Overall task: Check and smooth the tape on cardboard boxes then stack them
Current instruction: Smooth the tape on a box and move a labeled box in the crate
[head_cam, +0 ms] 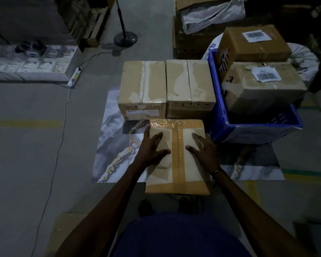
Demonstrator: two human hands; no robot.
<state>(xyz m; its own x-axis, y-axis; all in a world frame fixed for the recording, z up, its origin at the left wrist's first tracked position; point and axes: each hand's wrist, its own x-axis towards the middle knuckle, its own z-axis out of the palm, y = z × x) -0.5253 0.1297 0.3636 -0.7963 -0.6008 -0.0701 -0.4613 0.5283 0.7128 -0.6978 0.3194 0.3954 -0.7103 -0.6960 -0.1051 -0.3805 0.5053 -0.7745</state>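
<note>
A cardboard box (177, 175) with a brown tape strip down its middle stands right in front of me on a marbled mat (115, 145). My left hand (152, 147) lies flat on the box's left half, fingers spread. On the right half my right hand (204, 149) presses with straight fingers, just beside the tape. Behind this box two taped cardboard boxes sit side by side on the mat, the left one (143, 86) and the right one (190, 84).
A blue crate (219, 112) at the right holds two labelled boxes (263, 86). More cartons and a white sack are piled behind it. A power strip (75, 76) with its cable lies on the floor at the left, a fan base (125, 38) farther back.
</note>
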